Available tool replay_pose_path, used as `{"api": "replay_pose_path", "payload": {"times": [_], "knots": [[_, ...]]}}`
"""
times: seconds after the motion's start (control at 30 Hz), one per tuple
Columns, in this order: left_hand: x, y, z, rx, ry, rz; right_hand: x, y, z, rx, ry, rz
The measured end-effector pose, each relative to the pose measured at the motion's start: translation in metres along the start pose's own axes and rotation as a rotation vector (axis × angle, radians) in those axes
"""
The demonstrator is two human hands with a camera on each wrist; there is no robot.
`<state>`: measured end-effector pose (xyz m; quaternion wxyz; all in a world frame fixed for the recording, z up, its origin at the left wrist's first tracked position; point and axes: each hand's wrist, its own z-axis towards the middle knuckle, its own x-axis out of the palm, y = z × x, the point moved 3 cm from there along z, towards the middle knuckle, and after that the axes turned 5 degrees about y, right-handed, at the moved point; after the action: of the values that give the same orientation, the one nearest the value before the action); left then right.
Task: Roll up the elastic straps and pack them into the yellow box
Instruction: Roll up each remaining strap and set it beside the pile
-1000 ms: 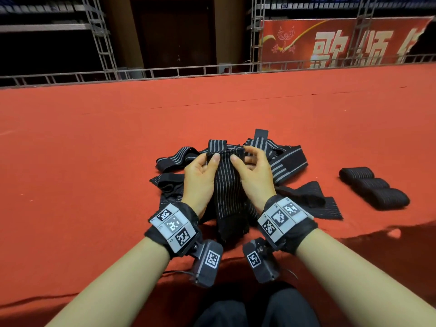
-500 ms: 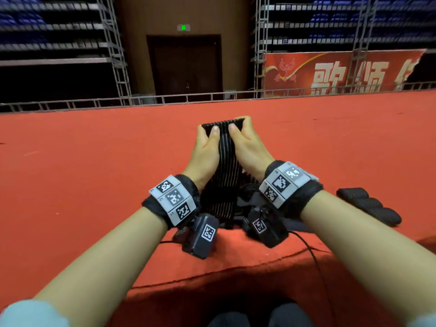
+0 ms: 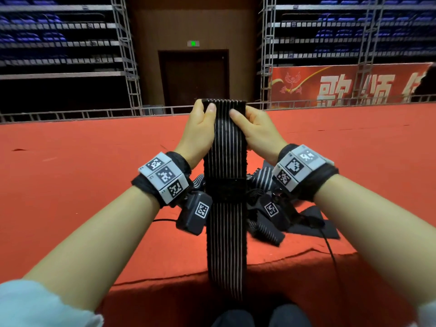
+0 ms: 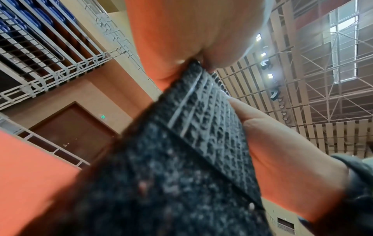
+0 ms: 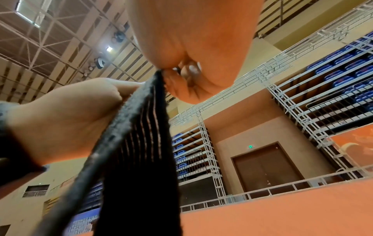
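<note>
Left hand (image 3: 199, 128) pinches the left top corner of the striped elastic strap (image 3: 225, 208), right hand (image 3: 257, 129) pinches the right corner, holding it up off the red floor (image 3: 70, 185). Its lower end gets cut off near the person's lap. The leftover strap pile (image 3: 266, 223) behind it is mostly hidden by the wrists.

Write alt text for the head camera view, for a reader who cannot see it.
Both hands, left hand and right hand, pinch the top end of a black striped elastic strap, which hangs straight down. Behind it, more loose straps lie piled on red carpet.
</note>
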<state>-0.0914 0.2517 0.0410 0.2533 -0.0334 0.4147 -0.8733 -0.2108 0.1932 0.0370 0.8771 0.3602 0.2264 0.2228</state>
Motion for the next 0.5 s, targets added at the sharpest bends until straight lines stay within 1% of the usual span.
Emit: {"api": "replay_pose_path", "payload": {"times": [0.1, 0.17, 0.33, 0.4, 0.5], "knots": [[0.005, 0.019, -0.010, -0.082, 0.051, -0.034, 0.005, -0.020, -0.010, 0.000, -0.013, 0.016], [0.007, 0.039, -0.021, -0.158, 0.095, -0.015, 0.009, -0.043, -0.019, 0.049, -0.013, 0.026], [0.010, 0.105, -0.060, -0.344, 0.169, 0.050, 0.027, -0.112, -0.057, 0.229, 0.041, 0.041], [0.013, 0.132, -0.079, -0.426, 0.180, -0.007, 0.034, -0.142, -0.074, 0.320, 0.054, 0.074], [0.017, 0.164, -0.103, -0.515, 0.178, -0.061, 0.039, -0.179, -0.092, 0.430, 0.004, 0.107]]}}
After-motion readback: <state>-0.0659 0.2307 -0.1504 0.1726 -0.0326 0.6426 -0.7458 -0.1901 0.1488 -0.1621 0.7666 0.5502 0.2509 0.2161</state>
